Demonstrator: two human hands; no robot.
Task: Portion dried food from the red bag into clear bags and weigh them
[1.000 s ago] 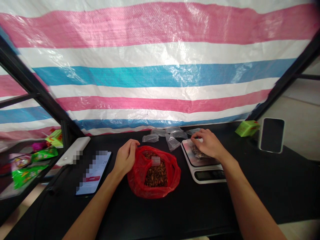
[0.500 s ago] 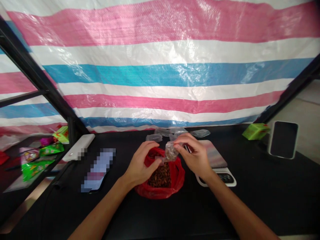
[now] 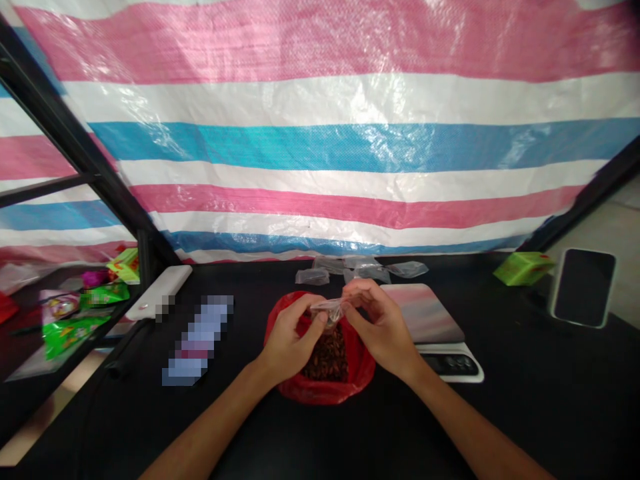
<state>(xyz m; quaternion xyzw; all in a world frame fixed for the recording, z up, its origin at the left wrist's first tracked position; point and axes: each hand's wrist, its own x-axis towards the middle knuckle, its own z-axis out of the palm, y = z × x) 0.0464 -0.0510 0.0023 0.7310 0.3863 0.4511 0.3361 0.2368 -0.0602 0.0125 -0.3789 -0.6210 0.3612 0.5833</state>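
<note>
A small clear plastic bag [image 3: 331, 311] hangs between my two hands, with some brown bits showing through it. My left hand [image 3: 289, 339] pinches one end of its top edge between thumb and fingers. At the other end, my right hand [image 3: 381, 327] has its thumb and fingertips closed on the plastic. Directly beneath is an open red plastic bag [image 3: 361, 377] with its rim rolled outward. Small brown dried pieces [image 3: 323, 363] fill it, partly covered by my hands.
Right of my hands stands a white digital scale [image 3: 473, 370] with a metal-looking plate. Several clear bags [image 3: 363, 268] lie behind. A blurred phone [image 3: 203, 340] and a white bar [image 3: 160, 290] are on the left; a green box [image 3: 523, 268] and a propped phone [image 3: 584, 287] are right.
My right hand has moved left, close to my left hand. The small bag has come along and now has its top edge stretched between both hands. The view has shifted slightly.
</note>
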